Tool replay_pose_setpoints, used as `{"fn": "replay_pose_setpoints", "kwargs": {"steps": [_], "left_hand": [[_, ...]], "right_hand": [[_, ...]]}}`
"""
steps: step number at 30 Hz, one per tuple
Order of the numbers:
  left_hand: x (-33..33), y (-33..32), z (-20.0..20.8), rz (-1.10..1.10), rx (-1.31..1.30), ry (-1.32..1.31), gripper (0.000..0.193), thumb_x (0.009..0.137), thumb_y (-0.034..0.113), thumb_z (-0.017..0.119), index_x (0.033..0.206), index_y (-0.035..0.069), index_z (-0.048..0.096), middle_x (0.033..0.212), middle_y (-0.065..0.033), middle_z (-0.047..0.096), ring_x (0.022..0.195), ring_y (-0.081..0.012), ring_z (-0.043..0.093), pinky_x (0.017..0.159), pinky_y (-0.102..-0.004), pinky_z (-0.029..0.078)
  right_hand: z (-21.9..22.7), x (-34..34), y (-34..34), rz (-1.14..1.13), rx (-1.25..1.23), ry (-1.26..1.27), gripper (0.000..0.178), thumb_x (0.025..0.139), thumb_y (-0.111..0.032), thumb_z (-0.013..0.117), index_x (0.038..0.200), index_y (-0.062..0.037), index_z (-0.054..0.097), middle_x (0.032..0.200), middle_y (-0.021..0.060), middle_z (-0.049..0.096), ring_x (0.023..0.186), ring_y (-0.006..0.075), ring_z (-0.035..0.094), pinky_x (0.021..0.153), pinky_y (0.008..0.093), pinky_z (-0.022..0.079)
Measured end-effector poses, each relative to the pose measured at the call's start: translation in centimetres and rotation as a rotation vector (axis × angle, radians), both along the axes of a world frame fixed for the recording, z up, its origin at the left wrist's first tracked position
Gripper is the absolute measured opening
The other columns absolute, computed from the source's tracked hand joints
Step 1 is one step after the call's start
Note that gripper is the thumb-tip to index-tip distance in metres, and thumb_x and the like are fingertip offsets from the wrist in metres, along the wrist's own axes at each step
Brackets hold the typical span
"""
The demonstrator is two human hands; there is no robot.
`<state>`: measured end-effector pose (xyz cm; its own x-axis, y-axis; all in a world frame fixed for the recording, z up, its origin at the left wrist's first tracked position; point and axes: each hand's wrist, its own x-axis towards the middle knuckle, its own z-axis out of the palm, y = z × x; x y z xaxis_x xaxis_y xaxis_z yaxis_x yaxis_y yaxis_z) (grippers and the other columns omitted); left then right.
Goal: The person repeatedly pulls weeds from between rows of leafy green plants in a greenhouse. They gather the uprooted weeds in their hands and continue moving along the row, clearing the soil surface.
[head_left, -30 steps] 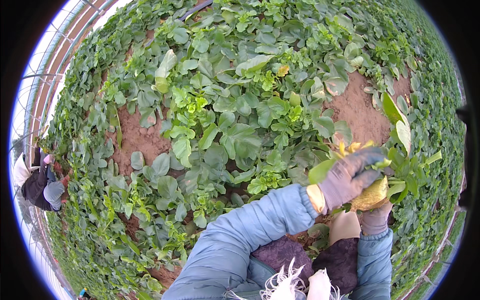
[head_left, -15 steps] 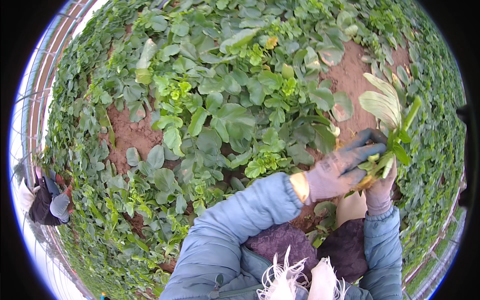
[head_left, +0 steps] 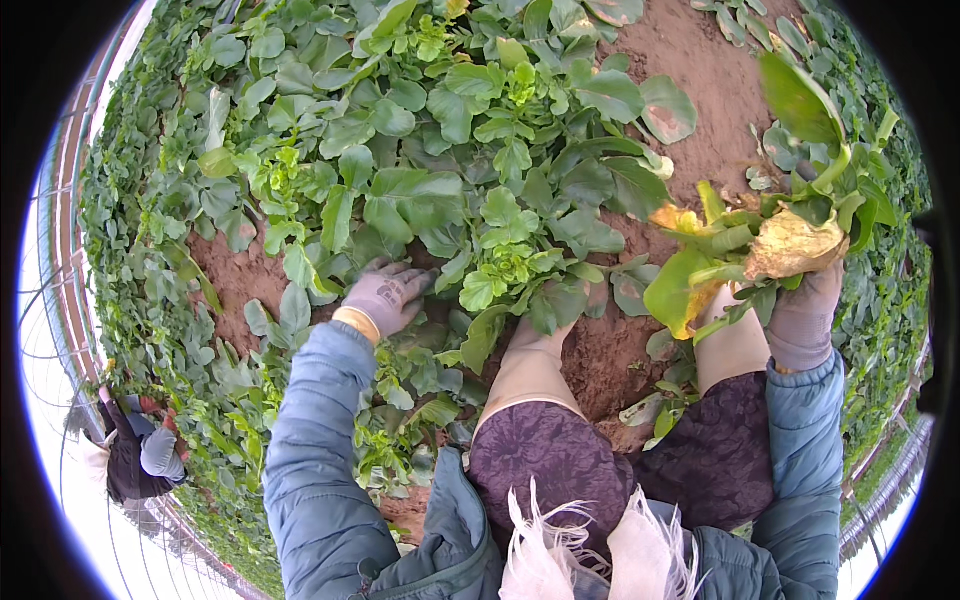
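Observation:
My left hand (head_left: 388,297), in a pale glove with dark fingertips, reaches down into the leafy green plants (head_left: 415,200). Its fingers look stretched out among the leaves, their tips partly hidden, and I see nothing held in them. On the right, my gloved right hand (head_left: 806,312) is closed around a bunch of picked leaves (head_left: 800,245). Some leaves in that bunch are green, others yellowed, and one is dry and tan. The bunch hides most of the right hand's fingers.
Bare reddish soil (head_left: 672,55) shows between the rows and around my boots (head_left: 535,370). At the far left, another person (head_left: 140,450) bends low by the plants. Wire framing (head_left: 62,240) runs along the left edge.
My left hand has left the bunch at the right and moved left, down into the plants. My right hand keeps the bunch, which now shows more yellow leaves. The view has shifted.

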<state>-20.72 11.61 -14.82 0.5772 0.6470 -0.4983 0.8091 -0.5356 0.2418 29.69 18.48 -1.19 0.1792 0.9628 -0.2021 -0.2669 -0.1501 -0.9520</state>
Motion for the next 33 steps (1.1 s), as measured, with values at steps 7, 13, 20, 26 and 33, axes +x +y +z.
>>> {"fn": "replay_pose_setpoints", "kwargs": {"steps": [7,13,20,26,33], "left_hand": [[-1.0,4.2,-0.4,-0.167,-0.066,0.385,0.029,0.086,0.034,0.059,0.104,0.014,0.067,0.094,-0.0049,0.068,0.095,-0.0252,0.061,0.088,-0.0397,0.042],[-3.5,4.2,1.8,0.072,-0.061,0.503,0.029,0.091,0.034,0.054,0.094,0.011,0.072,0.104,-0.0100,0.066,0.101,-0.0291,0.061,0.090,-0.0420,0.048],[0.2,2.1,4.3,0.074,0.196,0.333,0.035,0.085,0.031,0.062,0.114,0.012,0.063,0.117,-0.0065,0.061,0.112,-0.0249,0.056,0.095,-0.0464,0.044],[5.0,0.2,4.4,-0.025,-0.177,0.455,0.030,0.084,0.031,0.063,0.109,0.014,0.067,0.110,-0.0053,0.067,0.107,-0.0273,0.061,0.091,-0.0447,0.046],[6.7,-1.1,-2.5,-0.148,-0.468,0.611,0.022,0.087,0.020,0.060,0.101,0.014,0.075,0.098,-0.0048,0.074,0.087,-0.0230,0.071,0.070,-0.0356,0.055]], "right_hand": [[0.2,1.1,0.0,0.250,0.241,-1.001,0.032,0.097,-0.012,0.048,0.127,-0.0009,0.052,0.123,0.0132,0.059,0.111,0.0248,0.061,0.094,0.0371,0.053],[0.0,-0.1,0.3,-0.071,-0.066,-0.012,0.034,0.097,-0.014,0.047,0.128,-0.0013,0.050,0.121,0.0128,0.059,0.107,0.0253,0.062,0.092,0.0394,0.054],[0.5,-0.4,0.2,-0.028,-0.084,-0.074,0.041,0.099,-0.023,0.044,0.133,0.0002,0.043,0.123,0.0136,0.058,0.106,0.0240,0.063,0.090,0.0370,0.055],[-0.7,1.6,0.0,0.015,-0.099,-0.243,0.040,0.100,-0.025,0.042,0.131,0.0018,0.047,0.121,0.0145,0.059,0.106,0.0240,0.062,0.090,0.0379,0.055],[-1.0,2.6,-0.5,0.054,-0.070,-0.174,0.041,0.100,-0.025,0.045,0.131,0.0015,0.046,0.122,0.0146,0.059,0.108,0.0249,0.062,0.092,0.0390,0.054]]}}
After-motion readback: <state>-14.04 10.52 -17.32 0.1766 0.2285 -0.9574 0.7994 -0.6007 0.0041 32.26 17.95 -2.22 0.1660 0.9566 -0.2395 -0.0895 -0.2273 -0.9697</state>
